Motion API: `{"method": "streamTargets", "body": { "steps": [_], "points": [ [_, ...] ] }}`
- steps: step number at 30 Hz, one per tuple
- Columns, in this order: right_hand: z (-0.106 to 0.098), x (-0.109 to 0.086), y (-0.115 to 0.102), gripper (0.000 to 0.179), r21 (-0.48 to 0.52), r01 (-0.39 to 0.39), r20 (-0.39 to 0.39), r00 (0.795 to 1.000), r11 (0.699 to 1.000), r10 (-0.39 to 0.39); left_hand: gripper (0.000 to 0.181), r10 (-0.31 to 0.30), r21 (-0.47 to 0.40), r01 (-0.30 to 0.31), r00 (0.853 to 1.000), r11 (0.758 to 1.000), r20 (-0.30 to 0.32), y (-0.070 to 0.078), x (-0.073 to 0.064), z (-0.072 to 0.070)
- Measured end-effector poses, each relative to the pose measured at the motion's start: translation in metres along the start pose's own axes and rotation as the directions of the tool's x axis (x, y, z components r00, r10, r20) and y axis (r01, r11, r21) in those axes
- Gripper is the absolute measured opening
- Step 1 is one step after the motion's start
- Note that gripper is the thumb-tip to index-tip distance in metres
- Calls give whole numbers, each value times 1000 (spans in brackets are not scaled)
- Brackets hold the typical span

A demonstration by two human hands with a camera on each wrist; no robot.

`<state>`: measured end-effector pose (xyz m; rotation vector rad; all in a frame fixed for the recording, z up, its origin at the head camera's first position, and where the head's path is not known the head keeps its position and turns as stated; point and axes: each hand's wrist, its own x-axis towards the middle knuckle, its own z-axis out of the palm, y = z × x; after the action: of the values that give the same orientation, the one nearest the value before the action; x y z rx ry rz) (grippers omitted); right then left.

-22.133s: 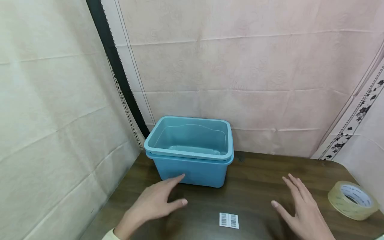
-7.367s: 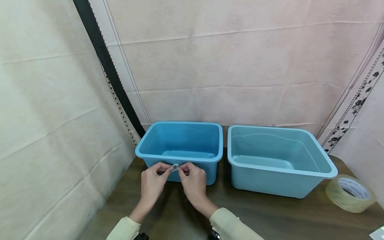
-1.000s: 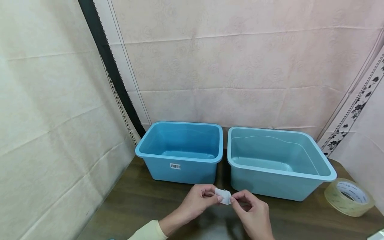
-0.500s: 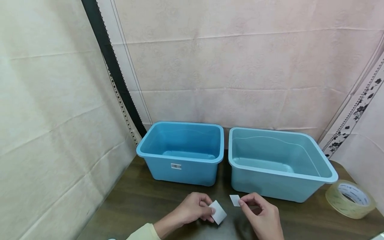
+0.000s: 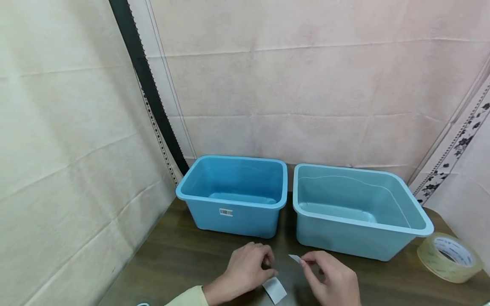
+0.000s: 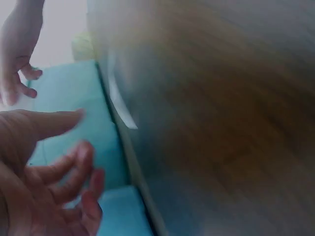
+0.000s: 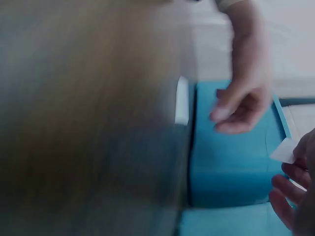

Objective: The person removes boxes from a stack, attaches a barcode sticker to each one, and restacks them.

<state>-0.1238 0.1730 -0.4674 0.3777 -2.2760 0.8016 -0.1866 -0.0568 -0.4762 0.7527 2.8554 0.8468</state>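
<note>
My right hand (image 5: 332,276) pinches a small white sticker (image 5: 295,258) by its edge between thumb and fingertips; in the right wrist view the sticker (image 7: 284,150) stands out from the fingers. My left hand (image 5: 246,268) is loosely bent and holds nothing, its thumb and fingers apart in the left wrist view. Just below its thumb is a white piece of paper (image 5: 274,290), close over the dark wooden table. Behind the hands stands a blue bin (image 5: 235,219) with a barcode sticker (image 5: 226,212) on its front. To its right is a lighter teal bin (image 5: 348,236) with a plain front.
A roll of clear tape (image 5: 449,258) lies on the table (image 5: 153,263) at the right, near the teal bin's corner. Cloth-covered walls (image 5: 325,97) close off the back and both sides. Both bins' insides show bare floors.
The small sticker has come away from the white paper and is in the right hand. My left hand has let go of the paper, which is now lower, below the thumb.
</note>
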Motion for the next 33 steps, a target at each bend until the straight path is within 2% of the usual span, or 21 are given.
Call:
{"method": "streamTargets", "body": {
  "steps": [1,2,3,5,7,8,9,12,17,18,19,20,22,24,25,26,27,28,30,32,33],
  "points": [
    [0,-1,2,9,-63,98,-38,994,993,-100,15,13,-93,-12,1000,996,3,3,1,-1],
    [1,-2,4,10,-114,190,-75,977,975,-199,13,15,-216,-10,1000,976,22,6,2,-1],
    [1,-2,6,19,-157,260,-97,956,953,-277,14,6,-350,13,999,937,54,10,4,-1],
    [0,-3,8,38,-221,331,-108,927,917,-360,19,-19,-577,89,992,812,126,18,9,-2],
    [-3,-3,10,44,-256,382,-106,902,888,-419,24,-54,-722,172,982,670,183,27,13,-2],
    [-5,-3,11,45,-265,399,-101,894,878,-437,26,-69,-764,199,978,613,199,31,14,-2],
    [-7,-3,12,45,-272,408,-88,892,872,-444,26,-82,-789,216,975,575,206,34,16,-2],
    [-16,1,14,48,-283,420,-53,891,863,-451,23,-86,-830,218,975,513,203,44,23,-1],
    [-27,6,22,55,-293,400,-34,903,868,-428,15,-63,-861,181,983,475,172,53,35,3],
    [-28,6,25,55,-291,383,-36,911,877,-410,13,-53,-860,165,986,483,159,54,39,4],
    [-29,5,28,57,-292,353,-39,924,889,-380,11,-45,-851,143,989,505,140,55,42,6],
    [-29,4,30,56,-289,310,-51,940,906,-337,10,-30,-834,108,994,542,109,56,46,8],
    [-30,2,34,40,-267,168,-80,977,949,-196,7,20,-770,12,999,638,33,58,53,12],
    [-33,2,35,25,-237,-31,-102,995,971,7,5,75,-671,-89,996,736,-50,60,61,17],
    [-34,4,36,20,-211,-134,-113,987,968,112,5,103,-615,-136,991,776,-90,61,64,20],
    [-36,6,36,19,-183,-237,-114,969,954,219,6,132,-562,-179,984,807,-124,63,68,22],
    [-38,8,38,22,-152,-331,-107,942,931,317,6,159,-522,-212,977,826,-144,64,70,24],
    [-40,10,39,23,-134,-412,-89,911,902,403,7,184,-490,-239,970,838,-158,67,73,26],
    [-44,13,44,24,-99,-512,-45,859,853,511,8,229,-442,-285,957,851,-176,71,77,31],
    [-47,15,49,22,-77,-564,-6,825,822,565,9,260,-411,-316,947,855,-187,77,81,35],
    [-49,15,52,20,-72,-575,4,817,815,577,9,271,-401,-327,943,856,-192,79,83,37]
  ]
}}
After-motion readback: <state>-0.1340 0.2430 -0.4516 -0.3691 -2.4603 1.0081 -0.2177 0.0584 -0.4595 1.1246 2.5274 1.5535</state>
